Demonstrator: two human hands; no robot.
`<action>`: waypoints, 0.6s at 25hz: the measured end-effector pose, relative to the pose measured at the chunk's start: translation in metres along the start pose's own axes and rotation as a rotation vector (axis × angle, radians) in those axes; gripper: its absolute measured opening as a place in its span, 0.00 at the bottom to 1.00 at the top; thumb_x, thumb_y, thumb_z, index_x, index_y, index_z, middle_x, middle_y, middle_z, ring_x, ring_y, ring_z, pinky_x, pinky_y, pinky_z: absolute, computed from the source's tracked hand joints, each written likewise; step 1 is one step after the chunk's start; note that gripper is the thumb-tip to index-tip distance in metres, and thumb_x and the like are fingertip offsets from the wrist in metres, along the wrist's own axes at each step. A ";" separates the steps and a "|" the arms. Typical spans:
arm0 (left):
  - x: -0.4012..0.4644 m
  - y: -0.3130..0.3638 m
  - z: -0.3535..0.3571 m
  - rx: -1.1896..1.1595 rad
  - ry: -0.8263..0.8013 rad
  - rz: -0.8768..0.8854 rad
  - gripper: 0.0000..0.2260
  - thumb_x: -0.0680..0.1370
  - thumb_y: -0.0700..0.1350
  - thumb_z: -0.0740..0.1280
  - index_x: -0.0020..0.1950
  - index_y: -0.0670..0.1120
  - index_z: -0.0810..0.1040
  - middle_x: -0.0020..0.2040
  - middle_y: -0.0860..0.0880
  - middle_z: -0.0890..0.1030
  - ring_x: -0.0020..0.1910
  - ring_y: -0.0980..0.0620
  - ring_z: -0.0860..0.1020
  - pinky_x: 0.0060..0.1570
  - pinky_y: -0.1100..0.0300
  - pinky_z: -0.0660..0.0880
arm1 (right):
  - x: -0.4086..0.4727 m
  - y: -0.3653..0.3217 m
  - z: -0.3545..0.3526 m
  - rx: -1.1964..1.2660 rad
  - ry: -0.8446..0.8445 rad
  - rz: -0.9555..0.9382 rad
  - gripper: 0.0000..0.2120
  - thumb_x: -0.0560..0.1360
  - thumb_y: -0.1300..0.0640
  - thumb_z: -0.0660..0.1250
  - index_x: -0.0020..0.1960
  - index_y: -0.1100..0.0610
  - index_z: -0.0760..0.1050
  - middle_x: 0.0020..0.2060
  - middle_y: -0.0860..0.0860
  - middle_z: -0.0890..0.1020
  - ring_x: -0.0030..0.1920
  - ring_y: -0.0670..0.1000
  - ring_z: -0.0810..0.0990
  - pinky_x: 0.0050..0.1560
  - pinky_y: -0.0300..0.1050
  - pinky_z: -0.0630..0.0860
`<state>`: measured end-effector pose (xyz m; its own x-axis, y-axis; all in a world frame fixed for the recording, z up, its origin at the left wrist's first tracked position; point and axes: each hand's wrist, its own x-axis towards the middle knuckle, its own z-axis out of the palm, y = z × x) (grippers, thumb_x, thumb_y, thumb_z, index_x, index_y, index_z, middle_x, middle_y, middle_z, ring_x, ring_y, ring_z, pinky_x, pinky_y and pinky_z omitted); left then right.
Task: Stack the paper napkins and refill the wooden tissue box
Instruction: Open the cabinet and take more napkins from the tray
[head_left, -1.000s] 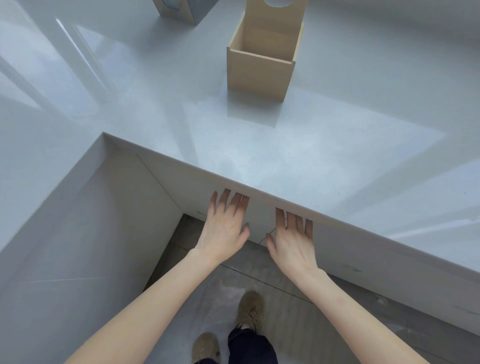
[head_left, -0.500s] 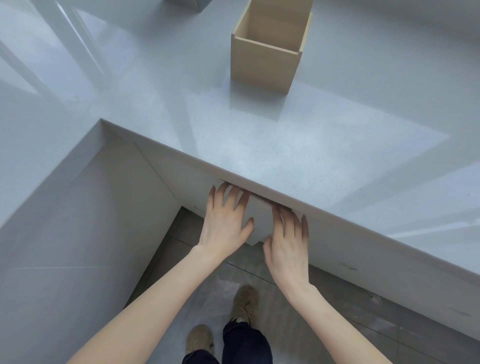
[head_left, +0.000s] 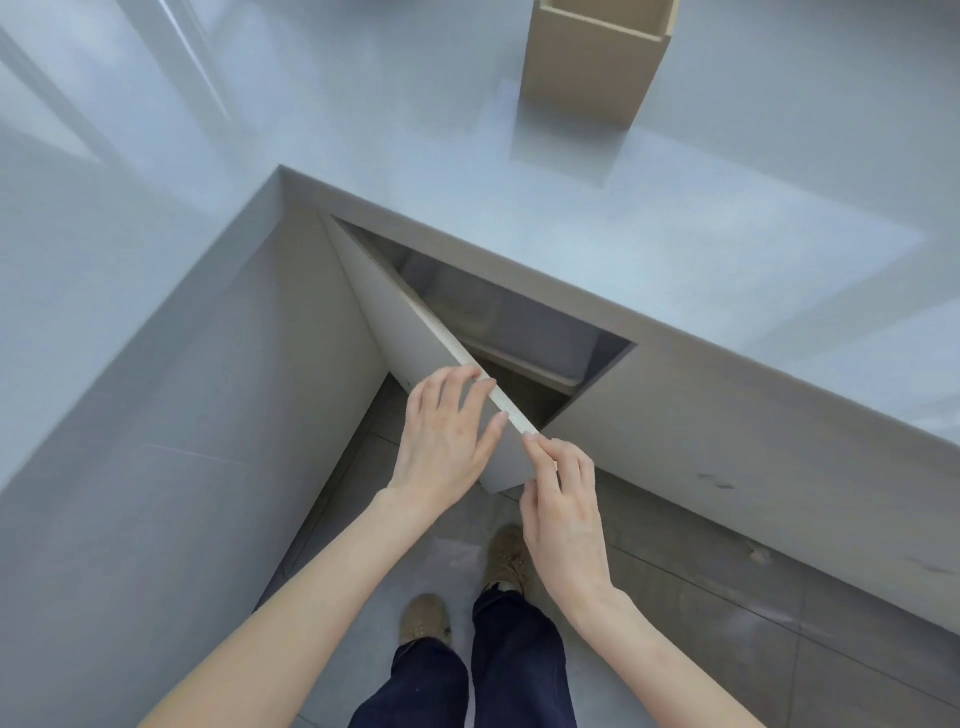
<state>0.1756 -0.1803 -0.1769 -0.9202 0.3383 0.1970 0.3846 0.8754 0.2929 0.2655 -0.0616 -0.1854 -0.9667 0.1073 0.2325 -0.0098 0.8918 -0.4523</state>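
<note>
Pale grey glossy countertop (head_left: 597, 218), L-shaped, wrapping an inner corner; streaked with window reflections; bearing an open-topped wooden tissue box (head_left: 592, 67) near the far edge, upright, its top cut off by the frame; below the front edge, an open cabinet door (head_left: 415, 343) swung outward; underneath, grey tiled floor (head_left: 727, 597), carrying two tan shoes (head_left: 506, 558) side by side.

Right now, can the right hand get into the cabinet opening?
Probably yes: the cabinet door is swung out to the left, and nothing visible blocks the opening ahead of the right hand, which rests at the door's edge.
</note>
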 end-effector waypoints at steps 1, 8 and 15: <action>-0.005 -0.005 -0.003 0.008 0.001 0.003 0.17 0.75 0.53 0.56 0.53 0.45 0.78 0.55 0.46 0.80 0.56 0.49 0.72 0.54 0.53 0.74 | -0.005 -0.008 0.001 0.024 -0.006 0.012 0.25 0.66 0.74 0.70 0.61 0.63 0.71 0.52 0.57 0.79 0.55 0.52 0.73 0.53 0.47 0.80; -0.043 -0.043 -0.023 0.021 -0.024 0.003 0.19 0.74 0.55 0.56 0.50 0.44 0.78 0.54 0.47 0.81 0.53 0.52 0.67 0.47 0.54 0.76 | -0.033 -0.058 0.011 0.178 -0.080 0.051 0.17 0.71 0.67 0.63 0.60 0.60 0.75 0.46 0.53 0.81 0.47 0.45 0.72 0.51 0.37 0.70; -0.076 -0.086 -0.055 0.034 -0.080 0.007 0.17 0.73 0.53 0.56 0.52 0.45 0.78 0.58 0.49 0.81 0.54 0.52 0.70 0.47 0.52 0.77 | -0.049 -0.110 0.029 0.229 -0.199 -0.014 0.18 0.71 0.59 0.66 0.61 0.55 0.73 0.48 0.49 0.80 0.45 0.48 0.80 0.37 0.40 0.81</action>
<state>0.2167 -0.3005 -0.1657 -0.9209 0.3697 0.1236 0.3896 0.8837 0.2594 0.3063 -0.1780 -0.1722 -0.9969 -0.0127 0.0774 -0.0593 0.7680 -0.6377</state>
